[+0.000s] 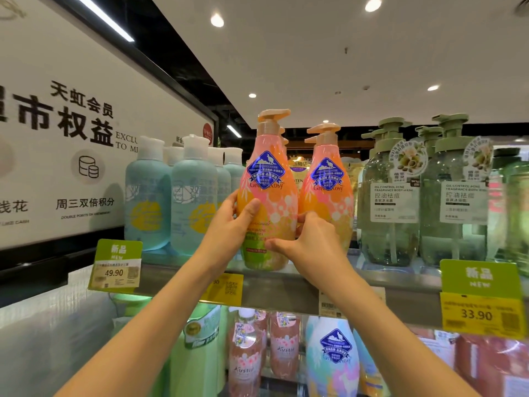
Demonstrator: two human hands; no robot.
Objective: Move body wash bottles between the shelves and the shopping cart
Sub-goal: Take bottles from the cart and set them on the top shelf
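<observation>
An orange-pink pump bottle of body wash (267,193) with a blue diamond label stands upright at the front of the top shelf (289,285). My left hand (232,227) grips its left side, thumb across the front. My right hand (309,242) holds its lower right side, thumb under the label text. A second identical bottle (329,181) stands just to its right, partly behind my right hand. The shopping cart is out of view.
Pale blue bottles (171,193) fill the shelf to the left, clear green pump bottles (400,196) to the right. Price tags (116,267) hang on the shelf edge. The lower shelf holds pink, white and green bottles (332,356). A wall sign stands at far left.
</observation>
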